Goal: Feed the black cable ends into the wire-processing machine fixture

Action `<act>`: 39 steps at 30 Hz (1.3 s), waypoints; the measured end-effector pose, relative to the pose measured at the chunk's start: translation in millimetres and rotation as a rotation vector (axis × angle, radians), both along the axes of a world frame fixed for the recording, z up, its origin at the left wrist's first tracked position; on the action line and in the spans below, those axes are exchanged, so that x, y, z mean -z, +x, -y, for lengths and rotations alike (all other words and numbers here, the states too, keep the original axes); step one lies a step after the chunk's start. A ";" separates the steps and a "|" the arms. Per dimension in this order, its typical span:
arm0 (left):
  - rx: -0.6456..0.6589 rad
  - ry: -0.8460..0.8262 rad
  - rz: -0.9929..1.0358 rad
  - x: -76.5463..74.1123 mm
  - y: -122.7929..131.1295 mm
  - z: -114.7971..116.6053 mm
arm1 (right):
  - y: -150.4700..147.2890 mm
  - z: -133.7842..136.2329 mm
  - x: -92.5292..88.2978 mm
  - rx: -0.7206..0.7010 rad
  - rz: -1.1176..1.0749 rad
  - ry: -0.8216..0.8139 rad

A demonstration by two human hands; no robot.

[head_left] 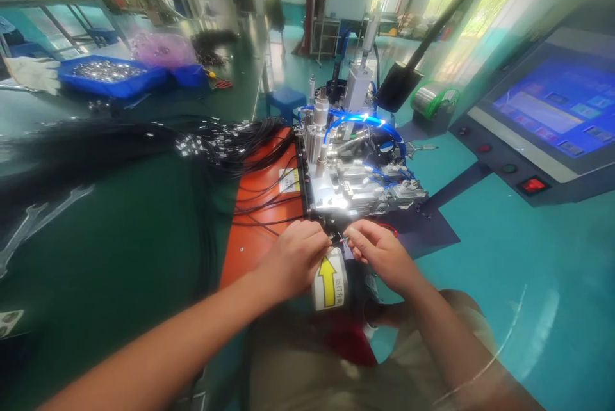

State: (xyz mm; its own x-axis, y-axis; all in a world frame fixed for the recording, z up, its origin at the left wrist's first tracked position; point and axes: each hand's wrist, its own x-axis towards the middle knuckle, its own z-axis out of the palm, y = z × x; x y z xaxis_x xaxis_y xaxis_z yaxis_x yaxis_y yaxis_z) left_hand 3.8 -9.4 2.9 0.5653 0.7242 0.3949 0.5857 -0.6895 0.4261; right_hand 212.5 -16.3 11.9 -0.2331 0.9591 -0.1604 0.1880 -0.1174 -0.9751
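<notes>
Both hands meet at the front edge of a small metal machine (358,171) that stands on an orange plate (262,219) on the bench (110,251). The left hand (293,257) is closed, thumb and fingers pinched on the end of a thin black wire (269,203); the right hand (379,251) is closed too, its fingertips pinching a tiny metal piece (342,239) that sits between the two hands, just in front of the machine. Whether wire and piece already touch is too small to tell. Right below the hands is a white label with a yellow arrow (328,280). Blue hoses (365,123) loop over the top of the machine. A thick bundle of black wires (225,142) lies across the green bench to the left, spilling onto the orange plate. Farther back on the left stands a blue tray (113,78) of small metal parts. On the right is a screen (562,107) lit blue, with a red switch (533,185) below it.
</notes>
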 end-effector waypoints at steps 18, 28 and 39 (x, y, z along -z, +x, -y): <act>-0.193 -0.091 -0.044 -0.2 -5.8 4.0 | -22.7 -6.7 31.3 0.124 0.165 0.217; -0.255 -0.148 -0.112 -1.9 -3.2 3.5 | -27.0 -9.0 36.5 0.147 0.194 0.231; -0.292 -0.164 -0.162 -2.0 -1.4 4.4 | -26.0 -8.7 37.9 0.141 0.193 0.250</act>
State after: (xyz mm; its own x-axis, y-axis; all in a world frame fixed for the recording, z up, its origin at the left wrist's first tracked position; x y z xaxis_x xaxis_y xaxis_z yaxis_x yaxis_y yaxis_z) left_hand 2.4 -13.8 4.9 0.3714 0.9102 0.1830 0.8162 -0.4141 0.4029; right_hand 186.5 -7.6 -26.0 -0.0835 0.9950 0.0555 0.3708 0.0827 -0.9250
